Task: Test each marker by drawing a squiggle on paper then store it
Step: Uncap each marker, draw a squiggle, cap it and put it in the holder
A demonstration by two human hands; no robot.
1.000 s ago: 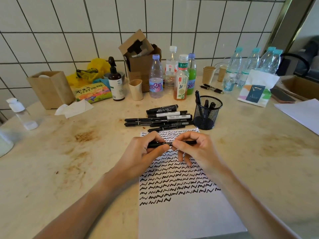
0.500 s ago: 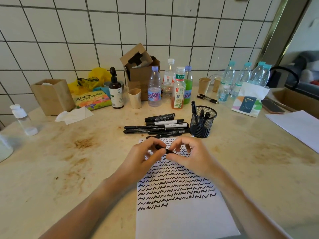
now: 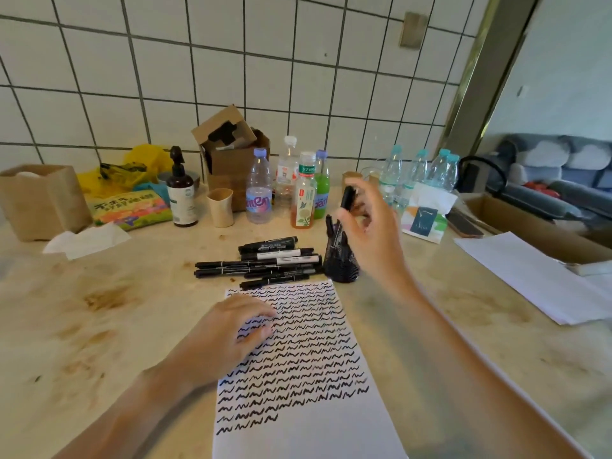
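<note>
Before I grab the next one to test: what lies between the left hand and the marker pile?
Head view: only squiggle-covered paper lies between the left hand and the marker pile.

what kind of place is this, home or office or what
Probably a home or small shared space, not a proper office. A stained stone-look countertop runs along a white tiled wall, crowded with drink bottles and a pump bottle, and a grey sofa shows through the opening on the right.

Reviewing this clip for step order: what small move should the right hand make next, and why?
Probably lower the black marker into the mesh pen cup and let go. The right hand holds it upright just above the cup, while the left hand rests on the squiggle-filled paper.
</note>
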